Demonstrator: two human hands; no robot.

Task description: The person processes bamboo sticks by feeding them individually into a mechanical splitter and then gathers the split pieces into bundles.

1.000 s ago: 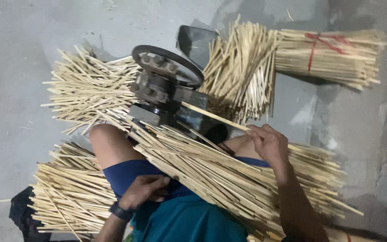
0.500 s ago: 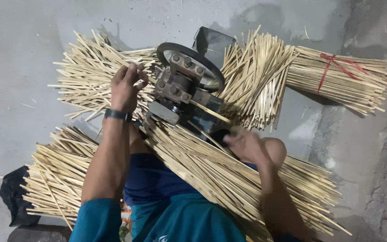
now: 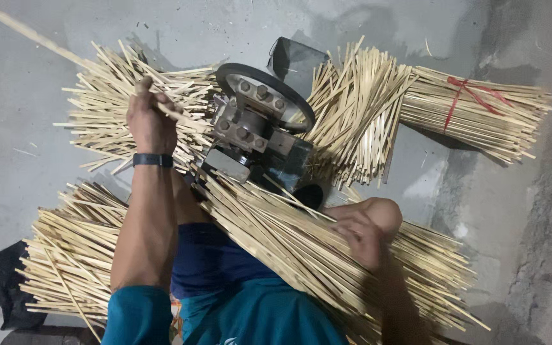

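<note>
My left hand (image 3: 148,121), with a black wristband, grips a long thin bamboo stick (image 3: 46,43) that slants off toward the upper left corner, above a loose pile of sticks (image 3: 107,105). Beside it stands a small dark metal machine with a black wheel (image 3: 257,121). My right hand (image 3: 362,236) rests on a thick bundle of bamboo sticks (image 3: 289,243) lying across my lap, its fingers curled over some of them.
A splayed heap of sticks (image 3: 359,108) lies right of the machine, and a bundle tied with red string (image 3: 480,108) lies further right. More sticks (image 3: 65,255) are piled at lower left by a black object (image 3: 4,287). The floor is grey concrete (image 3: 20,166).
My left hand rose from my lap to the pile left of the machine and now draws a stick out toward the upper left. My right hand dropped from the machine onto the lap bundle.
</note>
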